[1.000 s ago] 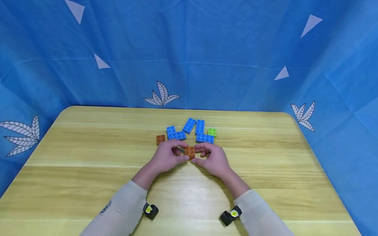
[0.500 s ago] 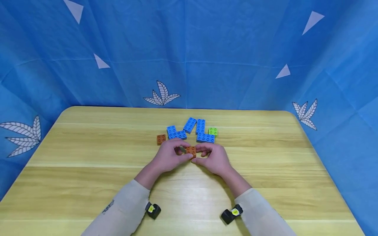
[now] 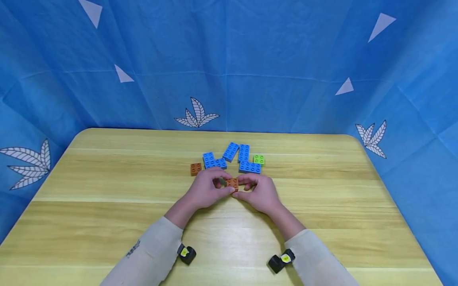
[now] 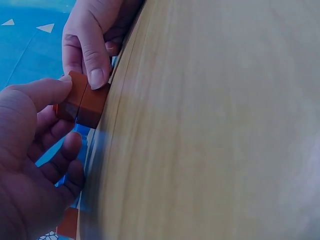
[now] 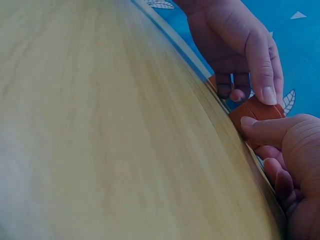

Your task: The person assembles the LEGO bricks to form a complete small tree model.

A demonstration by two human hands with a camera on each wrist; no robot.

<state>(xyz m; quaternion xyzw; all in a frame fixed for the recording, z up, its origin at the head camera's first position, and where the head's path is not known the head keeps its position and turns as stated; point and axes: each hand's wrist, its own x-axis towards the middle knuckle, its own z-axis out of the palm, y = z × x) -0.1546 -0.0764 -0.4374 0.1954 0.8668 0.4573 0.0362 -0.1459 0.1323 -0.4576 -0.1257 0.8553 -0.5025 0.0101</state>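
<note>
Orange brick [image 3: 232, 183] is being pinched between left hand [image 3: 205, 190] and right hand [image 3: 260, 193] — fingers curled round it — just above the desk [image 3: 107, 190].

Near the middle of the surface [image 3: 89, 222], toward its far edge, the left hand [image 3: 205, 190] and right hand [image 3: 259, 192] pinch an orange brick [image 3: 232, 183] between their fingers [image 3: 247, 179]. Just beyond lie blue bricks [image 3: 236, 157], a green brick [image 3: 259, 159] at their right and a second orange brick [image 3: 195, 168] at their left
</note>
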